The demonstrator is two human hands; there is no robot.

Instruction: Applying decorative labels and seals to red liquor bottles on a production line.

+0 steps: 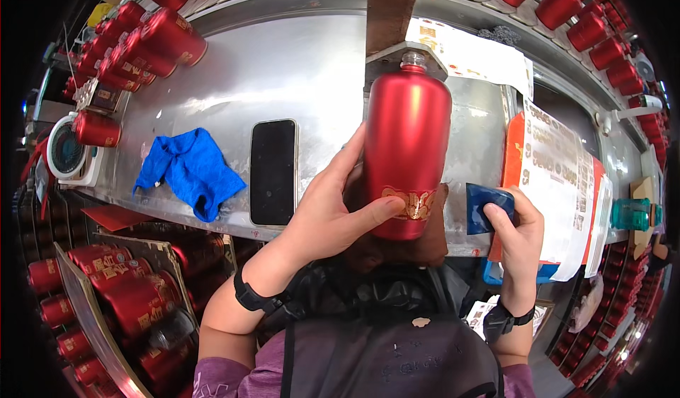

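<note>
A glossy red bottle [409, 136] with a clear neck and a gold emblem near its base lies in front of me, its neck pointing away. My left hand [336, 206] grips its lower left side, with the thumb across the gold emblem and the other fingers partly hidden along the side. Under the bottle's base, brown material [432, 238] shows. Off to the right, apart from the bottle, my right hand [520, 231] pinches a flat dark blue scraper [487, 208] between thumb and fingers. A stack of printed label sheets [559, 185] sits just beyond that hand.
On the metal table [234, 65] lie a blue cloth [191, 171] and a black-screened phone [273, 171]. Several red bottles [173, 36] stand far left. A brown post [387, 8] rises beyond the bottle. A crate of red bottles [127, 284] is at lower left.
</note>
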